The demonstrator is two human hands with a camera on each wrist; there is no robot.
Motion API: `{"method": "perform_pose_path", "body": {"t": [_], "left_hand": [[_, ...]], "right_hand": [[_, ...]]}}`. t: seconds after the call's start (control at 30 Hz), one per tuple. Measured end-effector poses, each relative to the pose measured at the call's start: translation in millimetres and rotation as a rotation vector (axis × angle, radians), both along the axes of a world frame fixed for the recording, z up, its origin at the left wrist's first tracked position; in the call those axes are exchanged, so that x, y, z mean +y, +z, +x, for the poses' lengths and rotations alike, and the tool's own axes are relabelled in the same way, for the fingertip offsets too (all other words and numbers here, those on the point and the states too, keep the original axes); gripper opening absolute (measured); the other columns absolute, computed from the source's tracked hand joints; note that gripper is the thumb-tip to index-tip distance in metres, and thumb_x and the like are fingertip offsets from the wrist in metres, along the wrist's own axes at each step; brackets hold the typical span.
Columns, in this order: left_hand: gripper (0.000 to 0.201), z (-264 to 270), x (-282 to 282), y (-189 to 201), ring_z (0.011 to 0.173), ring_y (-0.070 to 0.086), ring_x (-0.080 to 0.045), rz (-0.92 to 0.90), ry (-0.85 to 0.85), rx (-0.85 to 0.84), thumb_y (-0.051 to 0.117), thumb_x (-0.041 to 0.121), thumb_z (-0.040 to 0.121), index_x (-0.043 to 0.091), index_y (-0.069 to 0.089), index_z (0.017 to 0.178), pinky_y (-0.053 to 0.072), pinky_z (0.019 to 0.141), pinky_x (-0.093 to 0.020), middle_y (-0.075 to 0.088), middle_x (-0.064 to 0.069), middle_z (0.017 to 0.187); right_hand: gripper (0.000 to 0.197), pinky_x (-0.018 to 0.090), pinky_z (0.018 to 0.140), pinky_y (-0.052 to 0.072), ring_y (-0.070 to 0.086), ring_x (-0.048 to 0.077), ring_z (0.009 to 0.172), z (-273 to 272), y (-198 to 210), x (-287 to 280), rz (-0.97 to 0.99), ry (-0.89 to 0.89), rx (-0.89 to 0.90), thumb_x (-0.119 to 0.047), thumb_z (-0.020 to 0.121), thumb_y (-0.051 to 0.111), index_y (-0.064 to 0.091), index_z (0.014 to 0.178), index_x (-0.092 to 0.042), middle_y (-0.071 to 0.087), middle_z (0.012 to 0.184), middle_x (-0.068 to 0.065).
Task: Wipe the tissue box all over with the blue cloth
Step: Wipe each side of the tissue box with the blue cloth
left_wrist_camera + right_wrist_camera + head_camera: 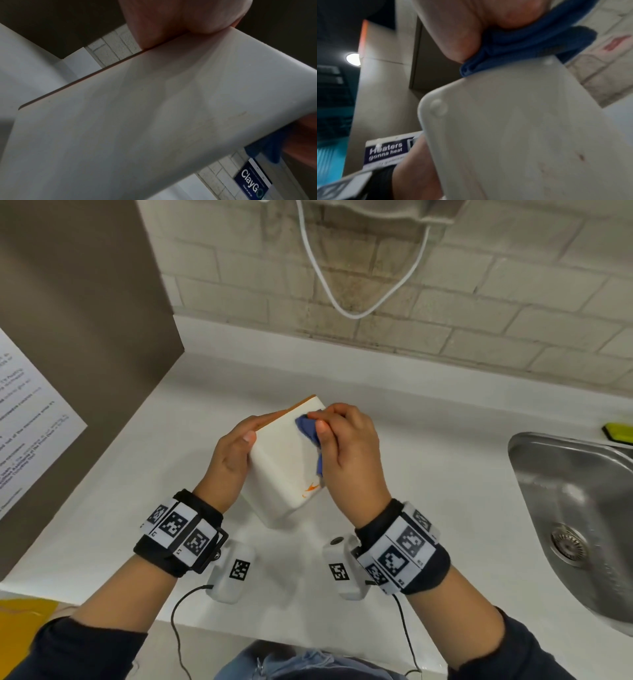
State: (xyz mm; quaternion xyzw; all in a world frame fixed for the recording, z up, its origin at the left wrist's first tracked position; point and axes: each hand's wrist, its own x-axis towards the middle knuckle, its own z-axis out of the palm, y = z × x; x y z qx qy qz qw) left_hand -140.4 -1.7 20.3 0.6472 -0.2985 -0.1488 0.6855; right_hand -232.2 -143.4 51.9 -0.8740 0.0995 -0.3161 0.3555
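Note:
The white tissue box [281,460] with an orange-brown lid edge is lifted and tilted above the white counter. My left hand [236,453] grips its left side, thumb on the upper face. My right hand [346,446] holds the bunched blue cloth [310,433] against the box's upper right part. In the left wrist view the box [137,121] fills the frame, with a bit of the cloth [272,150] at its right edge. The right wrist view shows the box's underside [522,135] with small round feet and the cloth [522,44] pressed on its top edge.
The white counter [428,474] runs along a brick wall. A steel sink [575,508] lies at the right, with a yellow-green sponge [618,431] behind it. A brown panel with a printed sheet [27,419] stands at the left. A white cable [356,302] hangs on the wall.

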Motion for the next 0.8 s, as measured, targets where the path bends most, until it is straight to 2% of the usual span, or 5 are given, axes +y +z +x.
{"method": "perform_pose_path", "body": {"t": [0.17,0.27,0.37,0.5,0.8], "left_hand": [[0.039,1.6,1.0,0.3,0.102,0.061,-0.007,-0.032,-0.044,-0.012,0.037,0.047,0.085,0.031,0.060,0.111,0.046,0.086,-0.017,0.069,0.017,0.106],[0.038,9.6,3.9,1.9,0.101,0.062,-0.003,-0.027,-0.065,0.016,0.043,0.057,0.083,0.037,0.063,0.107,0.046,0.084,-0.015,0.070,0.020,0.105],[0.034,11.5,3.3,4.4,0.100,0.061,0.002,-0.008,-0.058,0.006,0.041,0.054,0.083,0.040,0.064,0.104,0.044,0.083,-0.011,0.069,0.025,0.104],[0.033,8.4,1.9,4.6,0.099,0.062,0.001,0.009,-0.072,0.000,0.039,0.052,0.084,0.044,0.064,0.103,0.046,0.083,-0.013,0.069,0.024,0.104],[0.036,-4.0,0.4,5.2,0.104,0.062,-0.010,0.007,-0.108,-0.032,0.040,0.051,0.082,0.036,0.062,0.107,0.048,0.087,-0.022,0.068,0.016,0.110]], "right_hand": [[0.037,0.038,0.093,0.038,0.053,0.021,0.102,-5.9,9.0,20.5,-0.179,0.178,0.008,-0.030,0.093,0.036,0.067,0.108,-0.014,0.063,0.108,0.004],[0.035,0.034,0.099,0.036,0.053,0.021,0.110,-19.7,6.1,19.9,-0.269,0.469,-0.020,-0.024,0.092,0.039,0.066,0.109,-0.011,0.066,0.111,0.006],[0.033,0.031,0.107,0.027,0.048,0.021,0.121,-25.3,2.3,7.5,-0.361,0.639,0.054,-0.029,0.089,0.050,0.061,0.115,-0.012,0.064,0.116,0.006],[0.038,0.033,0.103,0.033,0.050,0.026,0.114,-22.7,0.2,-8.6,-0.503,0.734,0.066,-0.033,0.080,0.069,0.066,0.111,-0.011,0.061,0.120,0.014],[0.021,0.030,0.094,0.039,0.055,0.024,0.103,-38.2,4.6,-26.8,-0.375,0.795,0.120,-0.029,0.077,0.070,0.074,0.089,-0.013,0.064,0.105,0.013]]}}
